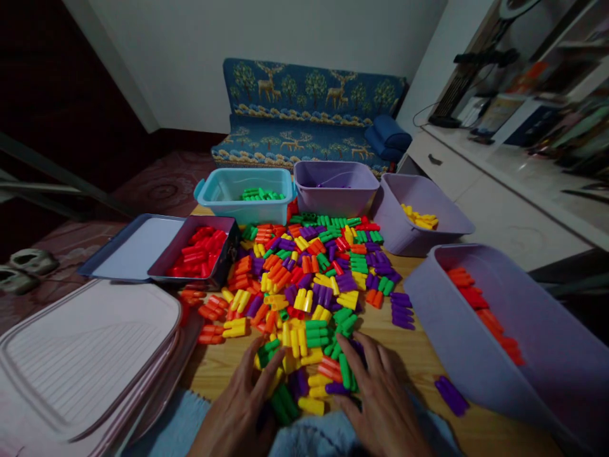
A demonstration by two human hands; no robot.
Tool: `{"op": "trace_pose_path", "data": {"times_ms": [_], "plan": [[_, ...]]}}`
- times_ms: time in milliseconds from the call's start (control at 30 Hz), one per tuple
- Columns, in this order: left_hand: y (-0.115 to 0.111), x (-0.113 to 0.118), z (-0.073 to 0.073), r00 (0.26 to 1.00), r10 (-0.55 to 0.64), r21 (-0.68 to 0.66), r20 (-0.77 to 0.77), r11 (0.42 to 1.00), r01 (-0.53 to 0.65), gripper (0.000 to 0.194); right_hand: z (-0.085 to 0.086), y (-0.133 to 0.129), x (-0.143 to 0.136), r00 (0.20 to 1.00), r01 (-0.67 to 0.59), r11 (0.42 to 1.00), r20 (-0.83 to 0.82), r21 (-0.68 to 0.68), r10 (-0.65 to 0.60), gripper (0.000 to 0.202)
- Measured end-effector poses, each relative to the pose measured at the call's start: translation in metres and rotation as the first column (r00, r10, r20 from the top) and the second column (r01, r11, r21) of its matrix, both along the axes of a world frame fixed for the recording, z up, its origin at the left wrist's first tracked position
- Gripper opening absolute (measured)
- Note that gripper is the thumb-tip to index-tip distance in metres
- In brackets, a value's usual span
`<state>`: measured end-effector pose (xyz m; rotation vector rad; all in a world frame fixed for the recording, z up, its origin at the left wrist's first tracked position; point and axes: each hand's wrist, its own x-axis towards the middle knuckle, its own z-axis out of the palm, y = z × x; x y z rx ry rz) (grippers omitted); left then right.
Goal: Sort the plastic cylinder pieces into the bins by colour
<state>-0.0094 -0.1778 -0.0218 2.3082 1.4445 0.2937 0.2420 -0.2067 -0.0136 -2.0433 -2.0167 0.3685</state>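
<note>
A wide heap of bullet-shaped plastic building blocks (pixel 303 299) in red, orange, yellow, green and purple covers the middle of the wooden table. My left hand (pixel 242 400) is at the near left edge of the heap, thumb and forefinger apart around a green block (pixel 269 351); its other fingers are partly hidden. Opposite it, my right hand (pixel 383 393) has its fingers spread at the near right edge, touching or close to green blocks (pixel 346 370). Yellow blocks (pixel 311 406), dark green and purple ones lie between the two hands. Neither hand visibly lifts a block.
Behind the heap stand a light blue bin (pixel 245 208) with green blocks and a purple bin (pixel 335 200). To the right are a bin (pixel 394 238) with yellow blocks and a larger one (pixel 442 343) with orange-red blocks. An opened box (pixel 223 273) and stacked lids (pixel 90 349) sit left.
</note>
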Motion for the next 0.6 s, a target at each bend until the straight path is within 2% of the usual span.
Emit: {"op": "trace_pose_path", "data": {"times_ms": [67,167,267,367,433,533,600], "plan": [[-0.002,0.008,-0.002,1.000,-0.028,0.021,0.005,0.999,0.028,0.096,0.005,0.006,-0.003,0.996,0.011,0.999,-0.090,-0.042,-0.015,0.081],[-0.003,0.020,-0.005,0.999,-0.009,0.003,0.045,1.000,0.009,0.097,0.009,0.012,-0.006,0.970,0.030,0.994,-0.238,-0.109,-0.055,0.084],[-0.001,0.029,-0.005,0.985,0.041,-0.082,0.169,0.996,-0.028,0.094,0.009,0.017,-0.009,0.915,0.050,0.990,-0.391,-0.132,-0.098,0.073],[0.006,0.036,0.004,0.938,0.073,-0.175,0.338,0.984,-0.014,0.080,0.007,0.022,-0.011,0.832,0.103,0.990,-0.537,-0.098,-0.139,0.061],[0.013,0.042,0.014,0.896,0.111,-0.248,0.430,0.969,-0.001,0.069,0.005,0.023,-0.013,0.740,0.147,0.984,-0.650,-0.098,-0.175,0.057],[0.025,0.054,0.029,0.826,0.161,-0.363,0.541,0.930,0.056,0.056,0.003,0.025,-0.018,0.509,0.127,0.971,-0.827,-0.202,-0.239,0.055],[0.036,0.063,0.035,0.792,0.158,-0.379,0.590,0.920,0.099,0.051,0.004,0.028,-0.021,0.376,0.103,0.959,-0.882,-0.264,-0.283,0.054]]}}
